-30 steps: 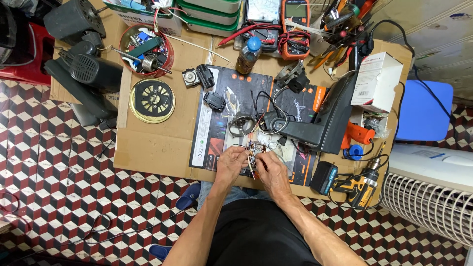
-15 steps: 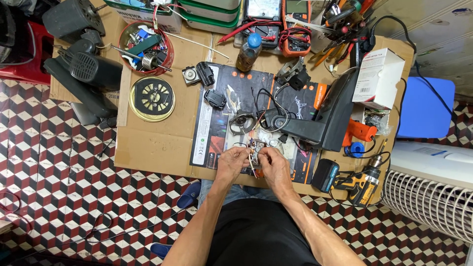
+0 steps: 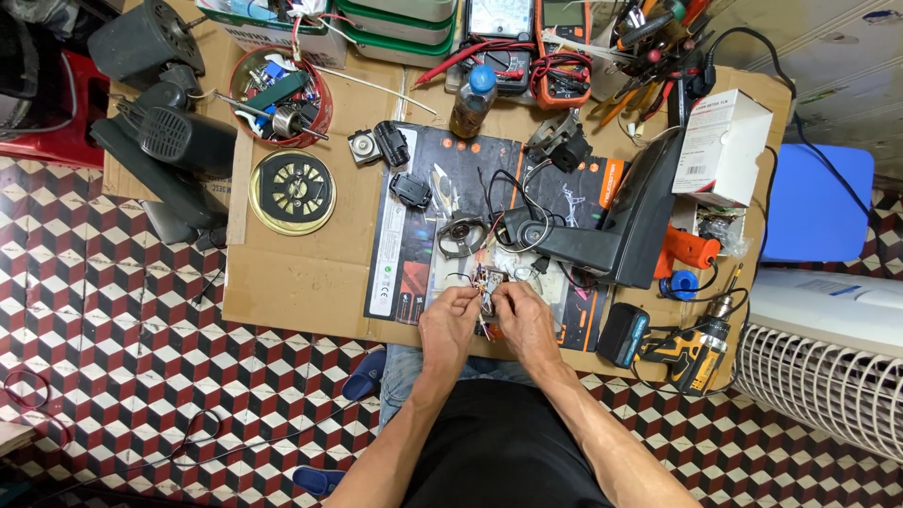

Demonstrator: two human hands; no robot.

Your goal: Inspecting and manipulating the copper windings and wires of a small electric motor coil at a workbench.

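Note:
My left hand [image 3: 448, 325] and my right hand [image 3: 527, 320] meet over the near edge of a dark printed mat [image 3: 414, 226] on a cardboard-covered table [image 3: 292, 277]. Between the fingertips of both hands is a small electronic part with thin wires [image 3: 489, 287], held just above the mat. Wires run from it toward a black fan housing [image 3: 625, 235] lying right behind my hands. A small round motor part [image 3: 463, 232] rests on the mat a little beyond my left hand.
A gold slotted disc [image 3: 293, 192] and a red bowl of parts [image 3: 280, 97] sit at the left. Multimeters [image 3: 562, 47], a bottle [image 3: 470, 99] and hand tools line the back. A white box [image 3: 720, 146], cordless drill [image 3: 691, 353] and white fan grille [image 3: 818, 386] are at the right.

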